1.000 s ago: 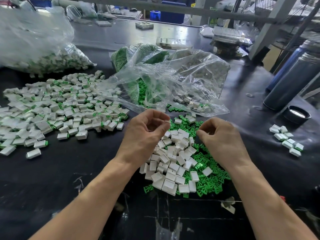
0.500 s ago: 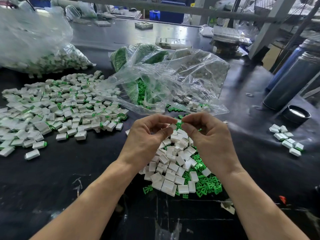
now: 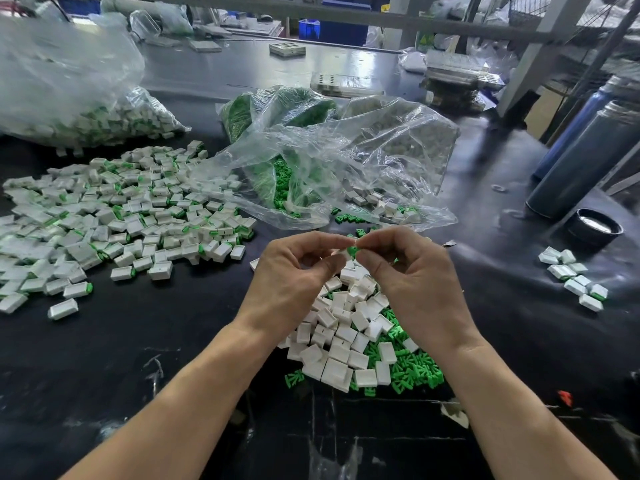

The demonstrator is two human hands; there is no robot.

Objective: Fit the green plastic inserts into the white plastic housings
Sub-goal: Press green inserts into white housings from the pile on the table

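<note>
Green insert (image 3: 352, 251) sits pinched between the fingertips of both hands, raised above the black table (image 3: 145, 341). Left hand (image 3: 294, 275) curls its thumb and forefinger round a small white housing (image 3: 341, 252), and right hand (image 3: 412, 275) grips the insert from the other side, so the 2 pieces meet where the fingertips touch. How far the insert has gone in cannot be told; the fingers hide the join.

Directly beneath the hands lies a heap of loose white housings (image 3: 341, 337), with loose green inserts (image 3: 412, 372) spread under and to the right of it. To the left a broad scatter of assembled pieces (image 3: 114, 220) covers the tabletop, white with green showing at their ends. A small cluster of assembled pieces (image 3: 575, 278) rests well apart at the right.

Behind the hands a crumpled clear plastic bag (image 3: 346, 161) lies open, with green and white parts inside. Another clear bag (image 3: 69, 91), partly filled with pieces, stands at the far left. 2 dark cylindrical flasks (image 3: 588, 150) and a black lid (image 3: 595, 228) occupy the right edge. The tabletop is glossy and scuffed, with pale marks near the front. Beyond it are grey metal frame posts (image 3: 540, 46), blue bins (image 3: 332, 27) and cluttered shelving.
</note>
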